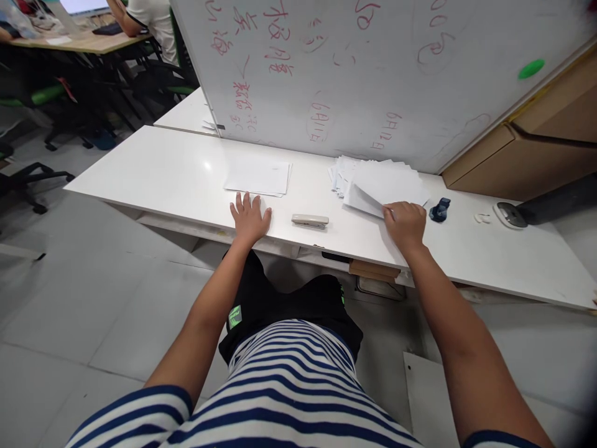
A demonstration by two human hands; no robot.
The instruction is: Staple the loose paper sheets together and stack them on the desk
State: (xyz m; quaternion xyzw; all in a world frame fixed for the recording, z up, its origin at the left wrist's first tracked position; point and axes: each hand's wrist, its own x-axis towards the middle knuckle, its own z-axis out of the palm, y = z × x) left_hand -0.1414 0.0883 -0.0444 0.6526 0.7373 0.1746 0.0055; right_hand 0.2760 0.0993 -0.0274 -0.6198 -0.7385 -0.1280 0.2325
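My left hand [250,219] lies flat on the white table [177,180], fingers spread, just in front of a small stack of white paper [259,177]. To the right, my right hand [405,223] pinches the near edge of a paper sheet [368,198] and lifts part of it from a larger, untidy pile of papers [392,177]. How many sheets are pinched I cannot tell. A beige stapler [310,221] rests on the table between my two hands, touched by neither.
A whiteboard [298,74] with red writing rises behind the table. On the right are a dark blue tape dispenser [439,210], a small white item [482,218], a silver-topped cylinder [510,215] and cardboard boxes [485,155]. A seated person [156,25] is at a desk, upper left.
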